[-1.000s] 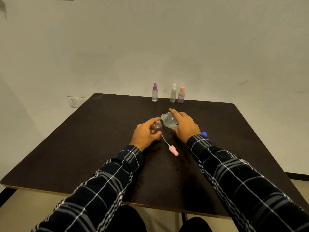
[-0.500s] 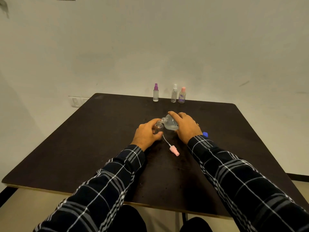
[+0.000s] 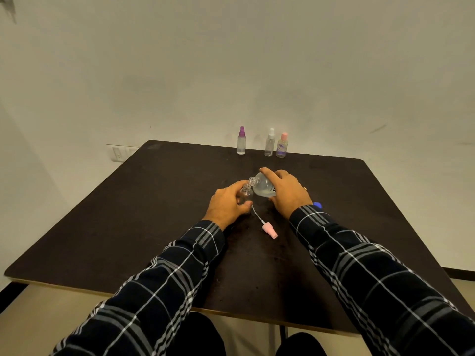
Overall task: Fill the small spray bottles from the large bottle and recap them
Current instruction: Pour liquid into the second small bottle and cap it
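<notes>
My left hand [image 3: 226,204] grips a small open spray bottle [image 3: 246,194] standing upright on the dark table [image 3: 128,214]. My right hand [image 3: 288,192] holds the large clear bottle [image 3: 262,186] tilted to the left, its open mouth just above the small bottle's neck. A pink spray cap [image 3: 270,231] with its white dip tube lies on the table between my wrists. A blue cap [image 3: 317,205] peeks out behind my right wrist.
Three capped small spray bottles stand near the table's far edge: a purple-topped one [image 3: 241,141], a white-topped one [image 3: 270,143] and a pink-topped one [image 3: 282,145]. A wall rises just behind the table, with a socket plate [image 3: 119,153] at left.
The large bottle has dropped a little and its mouth has come closer over the small bottle's neck. Both hands stay in about the same place.
</notes>
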`<action>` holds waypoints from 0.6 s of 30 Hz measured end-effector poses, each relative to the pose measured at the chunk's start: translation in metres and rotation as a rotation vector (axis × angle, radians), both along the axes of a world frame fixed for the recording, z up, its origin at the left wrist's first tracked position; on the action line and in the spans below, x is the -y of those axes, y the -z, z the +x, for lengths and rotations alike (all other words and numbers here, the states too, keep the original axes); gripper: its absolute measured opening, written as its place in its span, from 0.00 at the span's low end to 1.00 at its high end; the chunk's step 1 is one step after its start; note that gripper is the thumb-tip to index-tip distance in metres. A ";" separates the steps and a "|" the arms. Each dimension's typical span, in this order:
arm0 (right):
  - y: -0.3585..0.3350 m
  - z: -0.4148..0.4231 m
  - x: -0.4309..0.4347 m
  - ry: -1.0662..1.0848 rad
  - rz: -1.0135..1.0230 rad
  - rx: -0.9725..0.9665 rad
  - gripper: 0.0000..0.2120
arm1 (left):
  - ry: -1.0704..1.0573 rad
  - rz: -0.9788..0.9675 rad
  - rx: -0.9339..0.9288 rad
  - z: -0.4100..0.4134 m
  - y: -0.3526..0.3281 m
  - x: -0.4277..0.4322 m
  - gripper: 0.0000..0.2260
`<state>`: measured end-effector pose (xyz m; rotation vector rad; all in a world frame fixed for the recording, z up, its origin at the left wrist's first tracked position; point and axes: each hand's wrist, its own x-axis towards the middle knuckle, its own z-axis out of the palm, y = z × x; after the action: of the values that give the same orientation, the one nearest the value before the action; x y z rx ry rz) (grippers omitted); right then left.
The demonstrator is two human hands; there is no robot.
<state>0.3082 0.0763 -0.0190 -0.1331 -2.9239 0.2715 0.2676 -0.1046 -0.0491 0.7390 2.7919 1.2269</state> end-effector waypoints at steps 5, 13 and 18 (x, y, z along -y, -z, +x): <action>-0.005 0.000 0.001 0.000 0.079 -0.001 0.39 | -0.002 -0.007 0.001 0.001 -0.002 0.000 0.26; -0.010 0.002 0.001 0.002 0.151 0.006 0.40 | -0.008 -0.026 0.001 0.002 -0.003 0.000 0.27; -0.012 0.003 0.003 0.007 0.184 0.003 0.41 | -0.010 -0.038 0.015 0.003 -0.004 -0.001 0.27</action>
<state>0.3112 0.0736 -0.0072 -0.1162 -2.9317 0.0004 0.2702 -0.1036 -0.0449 0.7119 2.8022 1.1725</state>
